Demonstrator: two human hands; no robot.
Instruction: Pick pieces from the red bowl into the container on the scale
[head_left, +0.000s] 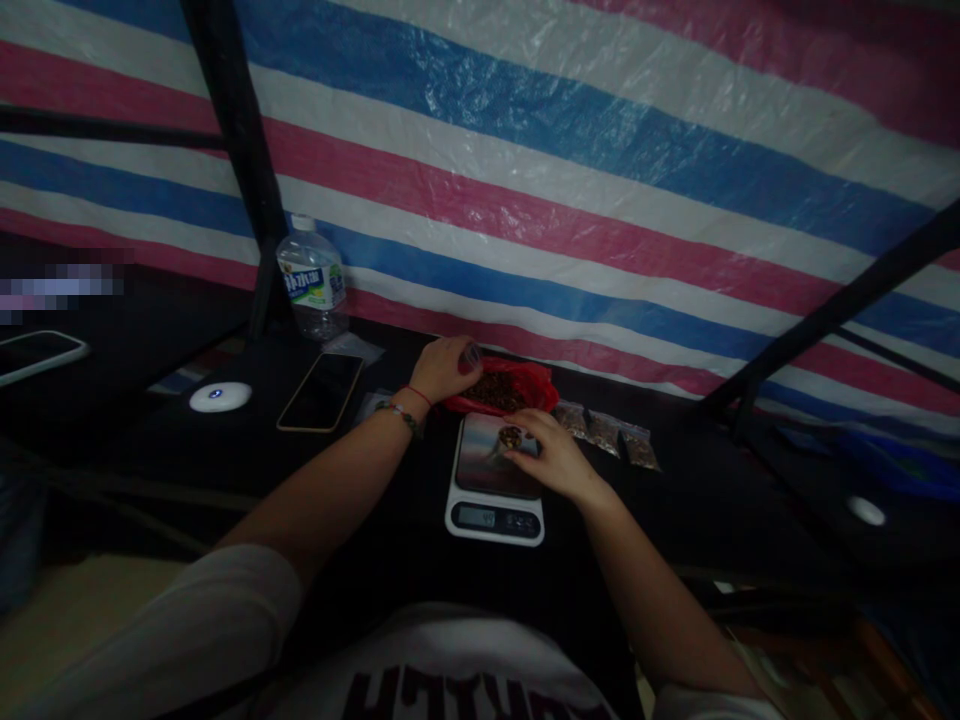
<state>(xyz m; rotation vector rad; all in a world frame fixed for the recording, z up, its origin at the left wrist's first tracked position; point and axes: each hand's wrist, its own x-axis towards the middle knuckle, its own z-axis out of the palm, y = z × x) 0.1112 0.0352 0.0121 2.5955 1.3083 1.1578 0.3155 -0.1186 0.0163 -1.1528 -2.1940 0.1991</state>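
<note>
My right hand (553, 452) has thumb and fingers closed round a small cup (510, 438) of dark brown bits, over the plate of a white kitchen scale (495, 522) with a lit display. Behind the scale lies an opened red plastic bag (536, 378) of similar dried brown bits. My left hand (444, 368) is at the bag's left edge, fingers curled by a small clear, shiny thing (471, 358); its kind is unclear. Whether the left fingers also grip the bag is hidden. Several small clear packets (604, 433) of brown bits lie in a row to the right.
Left of my left arm are a phone (322, 392), a white oval device (220, 397) and a large clear bottle (313, 280). Another phone (41, 352) lies far left. A black metal frame (236, 140) and striped sheeting (525, 220) stand behind the black table.
</note>
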